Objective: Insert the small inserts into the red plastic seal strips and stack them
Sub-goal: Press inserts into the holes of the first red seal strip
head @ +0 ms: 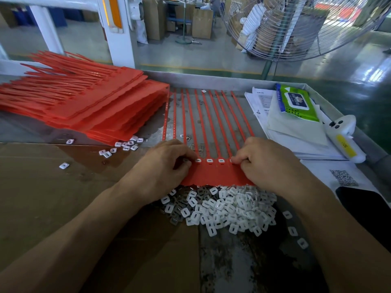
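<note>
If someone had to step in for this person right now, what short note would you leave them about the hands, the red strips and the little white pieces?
Left hand: fingers curled, pressing at the left end of the red strip sheet on the table.
Right hand: fingers curled, pinching the sheet's right end.
The sheet's tails point away from you; three white seated inserts show between the hands.
Loose inserts lie heaped just below the sheet, a few scattered to the left.
The stack of red sheets sits to the left.
Left to do: fill any empty slots under the hands, which I cannot see, then put this sheet on the stack.
</note>
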The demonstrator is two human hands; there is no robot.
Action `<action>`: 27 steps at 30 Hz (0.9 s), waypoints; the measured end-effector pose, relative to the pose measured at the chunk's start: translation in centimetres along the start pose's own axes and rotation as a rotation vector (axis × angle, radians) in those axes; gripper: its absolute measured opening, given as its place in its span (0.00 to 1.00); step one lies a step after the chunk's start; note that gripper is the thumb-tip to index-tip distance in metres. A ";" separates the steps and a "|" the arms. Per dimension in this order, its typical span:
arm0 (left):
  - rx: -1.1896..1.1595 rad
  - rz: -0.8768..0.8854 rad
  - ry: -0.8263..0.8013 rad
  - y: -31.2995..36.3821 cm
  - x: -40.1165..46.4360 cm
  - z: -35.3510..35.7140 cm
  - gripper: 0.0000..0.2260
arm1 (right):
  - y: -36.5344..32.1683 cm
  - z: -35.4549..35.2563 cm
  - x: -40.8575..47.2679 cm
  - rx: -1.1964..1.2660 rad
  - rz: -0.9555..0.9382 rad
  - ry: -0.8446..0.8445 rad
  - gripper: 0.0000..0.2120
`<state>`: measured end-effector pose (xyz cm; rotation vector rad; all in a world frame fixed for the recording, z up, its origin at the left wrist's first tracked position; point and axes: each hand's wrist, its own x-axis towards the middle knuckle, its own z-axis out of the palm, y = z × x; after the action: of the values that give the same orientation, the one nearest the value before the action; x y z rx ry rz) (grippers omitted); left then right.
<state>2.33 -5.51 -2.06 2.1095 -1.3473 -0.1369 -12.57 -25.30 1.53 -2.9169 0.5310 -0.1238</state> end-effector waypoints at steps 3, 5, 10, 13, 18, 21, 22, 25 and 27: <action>-0.001 -0.002 0.011 0.1 0.0 0.0 0.10 | 0.1 0.2 0.2 -0.013 0.010 -0.006 0.18; 0.004 0.000 0.008 0.2 0.0 -0.1 0.10 | 0.8 0.1 0.2 0.104 0.038 -0.001 0.17; 0.017 -0.007 0.001 0.1 0.1 -0.1 0.10 | 1.9 -0.9 -0.5 0.346 -0.078 -0.007 0.12; 0.016 -0.005 -0.004 0.0 0.0 -0.1 0.10 | 2.0 -1.7 -0.9 0.437 -0.169 -0.163 0.07; 0.016 0.001 0.002 -0.1 0.1 0.0 0.10 | 1.8 -2.0 -1.3 0.518 -0.221 -0.341 0.08; 0.020 -0.003 0.005 -0.2 0.1 0.1 0.10 | 1.3 -1.7 -1.3 0.499 -0.231 -0.349 0.09; 0.022 -0.004 0.006 -0.3 0.0 0.1 0.10 | 1.0 -1.5 -1.2 0.492 -0.239 -0.344 0.09; 0.019 -0.007 0.013 -0.2 0.1 0.1 0.10 | 0.0 -0.8 -1.1 0.439 -0.267 -0.349 0.08; 0.015 -0.006 0.012 -0.2 0.1 0.1 0.10 | -0.4 -0.5 -1.0 0.387 -0.271 -0.348 0.08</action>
<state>2.54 -5.58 -2.20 2.1238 -1.3393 -0.1161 -13.42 -24.62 2.04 -2.5324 0.0458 0.2198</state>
